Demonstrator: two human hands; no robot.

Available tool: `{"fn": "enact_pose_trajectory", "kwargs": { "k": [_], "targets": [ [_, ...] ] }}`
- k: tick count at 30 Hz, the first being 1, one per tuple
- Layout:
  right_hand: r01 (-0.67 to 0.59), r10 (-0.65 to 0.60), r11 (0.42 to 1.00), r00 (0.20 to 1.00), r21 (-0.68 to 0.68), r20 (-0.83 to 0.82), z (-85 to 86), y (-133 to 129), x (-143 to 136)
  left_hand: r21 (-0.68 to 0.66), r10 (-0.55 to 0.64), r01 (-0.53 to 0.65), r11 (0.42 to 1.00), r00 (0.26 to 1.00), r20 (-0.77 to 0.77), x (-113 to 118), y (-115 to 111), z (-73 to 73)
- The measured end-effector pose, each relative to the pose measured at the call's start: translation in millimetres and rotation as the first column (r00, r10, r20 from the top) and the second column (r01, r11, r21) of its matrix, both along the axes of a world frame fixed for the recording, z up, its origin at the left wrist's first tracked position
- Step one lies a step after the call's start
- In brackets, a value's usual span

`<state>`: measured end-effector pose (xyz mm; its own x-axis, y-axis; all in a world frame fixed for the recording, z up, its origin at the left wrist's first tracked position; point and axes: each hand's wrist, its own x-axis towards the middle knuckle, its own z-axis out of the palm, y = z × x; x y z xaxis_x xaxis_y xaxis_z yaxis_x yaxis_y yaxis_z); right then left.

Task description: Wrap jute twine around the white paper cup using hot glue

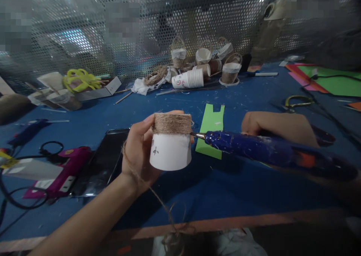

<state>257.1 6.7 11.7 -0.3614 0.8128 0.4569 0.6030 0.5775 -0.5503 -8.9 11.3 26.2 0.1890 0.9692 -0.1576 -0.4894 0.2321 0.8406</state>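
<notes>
My left hand (138,154) is closed around a white paper cup (170,154) held upside down above the table. Brown twine (172,123) is wound in rows round the cup's upper part. Its loose strand (158,199) runs over my left wrist and down past the table's front edge. My right hand (279,126) grips a dark blue hot glue gun (239,143), partly hidden behind it. The gun's metal nozzle is at the right side of the cup, just at the lower edge of the twine. Behind the nozzle lies a cut green paper piece (211,124).
A black phone (98,165), a magenta power strip (69,169) with cables and another glue gun (28,132) lie left. Stacked paper cups (188,78) and small twine baskets (231,71) stand at the back. Pliers (299,101) and coloured sheets (329,79) are right.
</notes>
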Motion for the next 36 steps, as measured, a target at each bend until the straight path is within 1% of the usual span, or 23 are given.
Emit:
{"fn": "enact_pose_trajectory", "kwargs": {
  "k": [4, 8, 11, 14, 17, 19, 22, 24, 27, 28, 31, 32, 34, 36],
  "targets": [
    [0.002, -0.003, 0.999, 1.0, -0.038, -0.023, 2.5, -2, -2, 0.006, -0.019, 0.019, 1.0, 0.999, 0.04, 2, 0, -0.6],
    [0.009, -0.011, 0.999, 0.998, -0.041, -0.056, 2.4, -3, -3, -0.007, -0.025, 0.025, 1.0, 0.998, 0.064, 4, 1, -0.7],
    [0.025, -0.027, 0.999, 0.998, -0.047, -0.052, 2.6, -4, -4, -0.029, -0.05, 0.052, 0.998, 0.996, 0.074, 3, 1, -0.3],
    [0.035, -0.038, 0.998, 0.998, -0.058, -0.051, 3.4, -3, -4, -0.042, -0.061, 0.063, 0.997, 0.997, 0.055, 2, 1, 0.4],
    [0.015, -0.018, 0.998, 0.999, -0.059, -0.044, 3.2, -1, -2, -0.033, -0.043, 0.044, 0.998, 0.999, 0.016, 1, 0, 0.7],
    [0.0, -0.001, 1.0, 1.0, -0.031, -0.026, 1.5, 1, 0, -0.021, -0.041, 0.041, 0.999, 0.999, 0.007, 0, -1, 0.3],
    [-0.053, 0.053, 0.997, 0.999, 0.063, 0.003, -2.5, 5, 4, -0.002, -0.064, 0.064, 0.998, 0.998, 0.024, -2, -1, -0.7],
    [-0.069, 0.067, 0.993, 0.998, 0.099, 0.021, -3.8, 7, 5, 0.005, -0.07, 0.07, 0.998, 0.997, 0.024, -2, 0, -0.3],
    [-0.036, 0.03, 0.996, 0.997, 0.082, 0.068, -1.0, 6, 4, -0.02, -0.026, 0.026, 0.999, 1.0, 0.008, 1, 1, 3.3],
    [-0.033, 0.025, 0.996, 0.995, 0.085, 0.094, 0.9, 6, 3, -0.042, 0.015, -0.015, 0.999, 1.0, 0.007, 3, 1, 4.9],
    [0.001, -0.016, 0.993, 0.991, 0.116, 0.13, 6.0, 8, 2, -0.07, 0.068, -0.067, 0.995, 0.998, 0.012, 8, 1, 8.1],
    [0.024, -0.038, 0.994, 0.992, 0.111, 0.121, 6.6, 10, 2, -0.063, 0.058, -0.057, 0.996, 0.998, 0.016, 9, 1, 7.9],
    [0.08, -0.088, 0.994, 0.989, 0.069, 0.12, 4.8, 15, 3, 0.02, 0.018, -0.018, 1.0, 1.0, 0.003, 9, 2, 5.4],
    [0.141, -0.139, 0.99, 0.973, 0.005, 0.183, -1.1, 22, 3, 0.096, -0.051, 0.054, 0.994, 0.998, -0.028, 8, 3, 0.7]
  ]
}}
